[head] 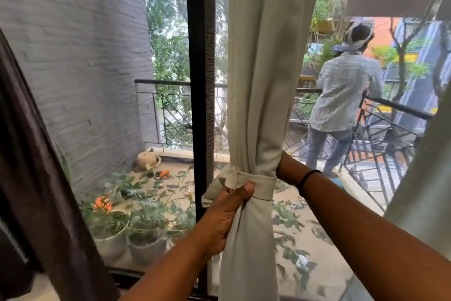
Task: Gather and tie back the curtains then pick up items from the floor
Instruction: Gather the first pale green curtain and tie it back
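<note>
Dark curtain (36, 166): hung along the left edge of the window, loose and untied, so it looked like a panel not yet gathered.

Potted plants (136, 227): stood outside on the balcony floor, behind the glass near the window's lower left; a watering can (146, 159) sat further back against the brick wall.

Window frame (200, 81): a black upright ran top to bottom just left of the pale curtain, which hung in front of it.

Left hand (223, 217): gripped the pale curtain from its left side just below the band, thumb pressed up against the band's lower edge, fingers curled round the cloth. I judged it was steadying the bundle so the wrap would not slide.

Pale curtain (253, 81): gathered into a narrow column at the window's middle, pinched in where the tie band (256, 184) circled it, flaring again below.

Tie band end: a loose flap stuck out to the left, directly above the left hand, so the knot seemed unfinished.

Right hand: reached behind the curtain at band height; only the wrist with its black bracelet (308, 177) showed, so I could not tell its hold. Probably it was working the band round the back.

Person on the balcony (346, 95): stood at the railing (395, 105), back turned.

Third curtain (424, 191): pale, at the right edge, untied.
</note>
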A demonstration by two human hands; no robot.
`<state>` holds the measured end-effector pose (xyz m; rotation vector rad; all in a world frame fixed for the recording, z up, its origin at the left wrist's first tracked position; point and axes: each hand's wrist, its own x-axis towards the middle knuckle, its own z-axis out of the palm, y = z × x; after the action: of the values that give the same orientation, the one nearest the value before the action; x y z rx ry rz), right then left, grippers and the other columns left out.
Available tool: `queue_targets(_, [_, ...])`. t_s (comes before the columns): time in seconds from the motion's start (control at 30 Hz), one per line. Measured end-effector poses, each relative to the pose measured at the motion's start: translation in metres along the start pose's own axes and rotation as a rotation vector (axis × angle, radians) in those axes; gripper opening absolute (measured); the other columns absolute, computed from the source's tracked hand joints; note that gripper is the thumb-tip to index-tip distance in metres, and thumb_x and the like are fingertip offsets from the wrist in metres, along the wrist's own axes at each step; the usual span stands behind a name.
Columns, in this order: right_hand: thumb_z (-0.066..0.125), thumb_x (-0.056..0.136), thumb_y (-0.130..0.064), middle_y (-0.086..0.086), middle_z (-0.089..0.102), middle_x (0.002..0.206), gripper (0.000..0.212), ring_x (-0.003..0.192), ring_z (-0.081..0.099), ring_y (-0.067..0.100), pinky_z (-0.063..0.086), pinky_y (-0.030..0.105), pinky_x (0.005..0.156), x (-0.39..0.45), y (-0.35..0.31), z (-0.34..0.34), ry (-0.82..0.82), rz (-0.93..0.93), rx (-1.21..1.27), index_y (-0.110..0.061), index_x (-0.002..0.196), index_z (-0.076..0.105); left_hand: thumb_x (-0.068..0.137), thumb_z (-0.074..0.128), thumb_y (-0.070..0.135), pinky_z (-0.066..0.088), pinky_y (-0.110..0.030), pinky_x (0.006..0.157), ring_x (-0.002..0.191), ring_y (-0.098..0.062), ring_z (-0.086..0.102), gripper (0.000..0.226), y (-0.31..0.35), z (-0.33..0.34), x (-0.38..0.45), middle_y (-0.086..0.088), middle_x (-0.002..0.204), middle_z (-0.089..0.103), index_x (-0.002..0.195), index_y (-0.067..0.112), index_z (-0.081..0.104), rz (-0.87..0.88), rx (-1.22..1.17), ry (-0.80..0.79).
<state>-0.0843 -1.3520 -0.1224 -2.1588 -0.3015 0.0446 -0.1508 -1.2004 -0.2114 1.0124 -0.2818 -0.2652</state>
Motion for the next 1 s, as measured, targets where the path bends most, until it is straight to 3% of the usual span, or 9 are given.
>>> queue_targets(0.13, [0.051, 0.092, -0.002, 0.007, 0.070, 0.081, 0.020, 0.061, 0.064, 0.008, 0.051, 0.020, 0.061, -0.006, -0.011, -0.004, 0.092, 0.017, 0.329, -0.006, 0.107, 0.063, 0.074, 0.078, 0.027, 0.055, -0.043, 0.083, 0.102, -0.033, 0.067, 0.040, 0.004, -0.005, 0.004, -0.016, 0.112, 0.069, 0.111, 0.019, 0.068, 0.137, 0.059, 0.147])
queue_targets(0.2, [0.049, 0.093, -0.022, 0.006, 0.071, 0.082, 0.022, 0.066, 0.067, 0.017, 0.053, 0.035, 0.071, -0.007, -0.007, -0.005, 0.065, 0.027, 0.566, -0.015, 0.096, 0.069, 0.069, 0.082, 0.030, 0.053, -0.051, 0.088, 0.101, -0.037, 0.066, 0.053, 0.008, -0.010, 0.005, -0.019, 0.109, 0.069, 0.115, 0.010, 0.063, 0.133, 0.086, 0.201])
queue_targets(0.33, [0.061, 0.066, -0.072, 0.002, 0.070, 0.083, 0.062, 0.075, 0.067, 0.018, 0.054, 0.033, 0.064, -0.025, -0.013, 0.021, -0.005, 0.006, 0.790, -0.021, 0.101, 0.067, 0.066, 0.086, 0.038, 0.052, -0.055, 0.090, 0.100, -0.036, 0.067, 0.067, 0.015, -0.022, 0.008, -0.022, 0.110, 0.068, 0.118, 0.004, 0.059, 0.179, 0.155, 0.227])
queue_targets(0.4, [0.079, 0.053, -0.062, -0.008, 0.072, 0.084, 0.070, 0.077, 0.068, 0.009, 0.055, 0.027, 0.062, -0.033, -0.018, 0.043, 0.031, -0.105, 0.673, -0.022, 0.107, 0.059, 0.071, 0.081, 0.041, 0.055, -0.050, 0.087, 0.098, -0.030, 0.069, 0.050, 0.016, -0.029, 0.010, -0.014, 0.107, 0.071, 0.112, 0.019, 0.065, 0.230, 0.260, 0.199])
queue_targets(0.53, [0.087, 0.063, -0.015, 0.003, 0.071, 0.108, 0.068, 0.097, 0.069, 0.018, 0.057, 0.034, 0.084, -0.035, -0.027, 0.077, 0.276, -0.163, 0.456, -0.012, 0.122, 0.055, 0.072, 0.071, 0.026, 0.058, -0.029, 0.070, 0.089, -0.016, 0.071, 0.033, 0.018, -0.039, 0.010, 0.005, 0.095, 0.075, 0.099, 0.044, 0.066, 0.289, 0.373, 0.156])
queue_targets(0.67, [0.086, 0.064, -0.022, 0.000, 0.075, 0.094, 0.052, 0.085, 0.072, 0.016, 0.059, 0.035, 0.078, -0.033, -0.028, 0.091, 0.435, -0.134, 0.406, -0.014, 0.111, 0.065, 0.066, 0.076, 0.031, 0.051, -0.016, 0.056, 0.066, -0.002, 0.067, 0.021, 0.027, -0.048, 0.001, 0.009, 0.071, 0.072, 0.083, 0.042, 0.070, 0.321, 0.331, 0.035])
queue_targets(0.8, [0.085, 0.053, -0.036, -0.003, 0.074, 0.094, 0.060, 0.085, 0.071, 0.013, 0.057, 0.035, 0.079, -0.030, -0.029, 0.104, 0.541, -0.079, 0.364, -0.019, 0.106, 0.065, 0.072, 0.073, 0.050, 0.055, -0.031, 0.076, 0.091, -0.014, 0.069, 0.039, 0.043, -0.064, -0.004, -0.002, 0.097, 0.073, 0.100, 0.023, 0.071, 0.262, 0.080, 0.112])
queue_targets(0.87, [0.086, 0.055, -0.035, -0.008, 0.073, 0.092, 0.055, 0.083, 0.070, 0.008, 0.056, 0.028, 0.076, -0.030, -0.029, 0.107, 0.570, -0.064, 0.336, -0.022, 0.104, 0.064, 0.075, 0.066, 0.047, 0.055, -0.036, 0.077, 0.101, -0.021, 0.067, 0.055, 0.058, -0.072, -0.001, -0.010, 0.112, 0.069, 0.120, 0.016, 0.061, 0.224, -0.104, 0.193])
queue_targets(1.0, [0.084, 0.064, -0.022, -0.035, 0.065, 0.069, 0.032, 0.068, 0.062, -0.015, 0.044, 0.003, 0.054, -0.032, -0.034, 0.109, 0.601, -0.069, 0.308, -0.033, 0.082, 0.059, 0.089, 0.058, 0.026, 0.058, -0.029, 0.060, 0.079, -0.018, 0.072, 0.020, 0.083, -0.089, 0.005, -0.008, 0.091, 0.074, 0.106, 0.015, 0.061, 0.219, -0.235, 0.259])
